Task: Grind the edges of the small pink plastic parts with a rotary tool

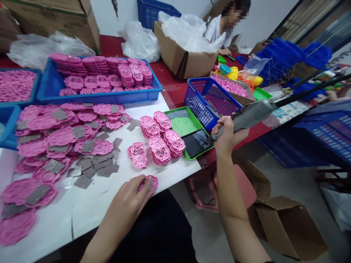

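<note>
My left hand [134,195] presses its fingers onto a pink plastic part [154,182] at the table's front edge, partly covering it and the grey metal plate on it. In my right hand [225,133] is a grey electric screwdriver [249,116], its tip down at a black screw tray [193,143]. The tray sits with small screws inside a green bin [189,116]. Between my hands stand short stacks of pink parts [159,149] with shiny screws in them. Loose grey metal plates [100,164] lie to the left, beside a heap of pink parts with plates [68,135].
Behind the heap, a blue crate [109,95] holds stacked pink parts. A blue basket [203,96] stands behind the green bin. A cardboard box [200,64] with plastic bags sits farther back, near another person [219,31]. On the floor at right are open cardboard boxes [290,226] and a pink stool [241,186].
</note>
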`<state>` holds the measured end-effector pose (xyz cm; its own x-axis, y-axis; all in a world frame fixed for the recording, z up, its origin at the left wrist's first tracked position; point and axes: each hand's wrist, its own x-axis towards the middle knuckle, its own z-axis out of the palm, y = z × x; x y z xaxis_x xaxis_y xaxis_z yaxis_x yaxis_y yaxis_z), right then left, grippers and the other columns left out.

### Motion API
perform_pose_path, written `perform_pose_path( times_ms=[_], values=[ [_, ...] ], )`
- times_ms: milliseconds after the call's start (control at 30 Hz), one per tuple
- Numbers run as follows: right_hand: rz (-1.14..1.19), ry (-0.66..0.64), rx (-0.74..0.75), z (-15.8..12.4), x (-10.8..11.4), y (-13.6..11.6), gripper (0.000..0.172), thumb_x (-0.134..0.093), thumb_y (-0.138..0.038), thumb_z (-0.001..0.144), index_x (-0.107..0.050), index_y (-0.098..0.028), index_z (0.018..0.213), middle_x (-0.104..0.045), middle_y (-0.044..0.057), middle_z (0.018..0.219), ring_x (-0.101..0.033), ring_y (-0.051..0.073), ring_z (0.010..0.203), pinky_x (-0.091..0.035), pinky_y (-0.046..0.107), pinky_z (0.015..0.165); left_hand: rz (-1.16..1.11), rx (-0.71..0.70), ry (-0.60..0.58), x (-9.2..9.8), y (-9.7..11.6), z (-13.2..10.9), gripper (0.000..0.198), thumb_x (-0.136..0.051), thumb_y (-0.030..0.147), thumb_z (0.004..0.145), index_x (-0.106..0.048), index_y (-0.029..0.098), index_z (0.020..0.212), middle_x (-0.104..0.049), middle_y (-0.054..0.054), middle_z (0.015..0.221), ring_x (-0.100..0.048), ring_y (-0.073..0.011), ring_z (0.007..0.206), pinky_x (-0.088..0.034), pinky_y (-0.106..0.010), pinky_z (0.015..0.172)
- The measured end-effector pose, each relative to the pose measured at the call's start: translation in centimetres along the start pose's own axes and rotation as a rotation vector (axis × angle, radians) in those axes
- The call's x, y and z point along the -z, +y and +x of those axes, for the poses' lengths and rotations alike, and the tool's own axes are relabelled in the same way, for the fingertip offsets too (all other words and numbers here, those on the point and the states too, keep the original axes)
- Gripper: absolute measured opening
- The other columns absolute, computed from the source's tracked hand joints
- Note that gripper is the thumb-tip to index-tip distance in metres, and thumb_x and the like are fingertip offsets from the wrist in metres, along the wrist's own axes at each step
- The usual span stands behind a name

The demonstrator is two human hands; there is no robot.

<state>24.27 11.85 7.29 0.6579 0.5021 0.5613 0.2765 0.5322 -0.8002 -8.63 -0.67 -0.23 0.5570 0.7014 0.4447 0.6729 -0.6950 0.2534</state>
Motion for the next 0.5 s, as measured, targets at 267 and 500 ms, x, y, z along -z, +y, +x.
perform_pose_path(
  times_ms=[267,500],
  values=[
    [0.006,-0.007,-0.035,0.10,0.03,-0.04,0.026,-0.070,-0.040,0.082,-0.049,-0.025,0.087,-0.056,-0.012,0.059,-0.045,0.007,0.035,-0.042,0.022,0.036,0.009,-0.025,0.063,-0.42,-0.11,0.06,0.028,-0.048,0.030,0.111,-0.064,0.016,0.128,-0.069,-0.017,0.120,-0.070,-0.0248,0.093,-0.060,-0.039,0.078],
    [0.034,-0.002,-0.019,-0.23,-0.13,0.24,0.024,-0.069,-0.034,0.083,-0.048,-0.025,0.088,-0.056,-0.012,0.057,-0.047,0.008,0.035,-0.040,0.022,0.035,0.067,-0.070,0.026,-0.38,0.02,0.09,0.027,-0.053,0.021,0.108,-0.065,0.012,0.130,-0.072,-0.015,0.118,-0.066,-0.0291,0.101,-0.057,-0.044,0.084]
  ],
)
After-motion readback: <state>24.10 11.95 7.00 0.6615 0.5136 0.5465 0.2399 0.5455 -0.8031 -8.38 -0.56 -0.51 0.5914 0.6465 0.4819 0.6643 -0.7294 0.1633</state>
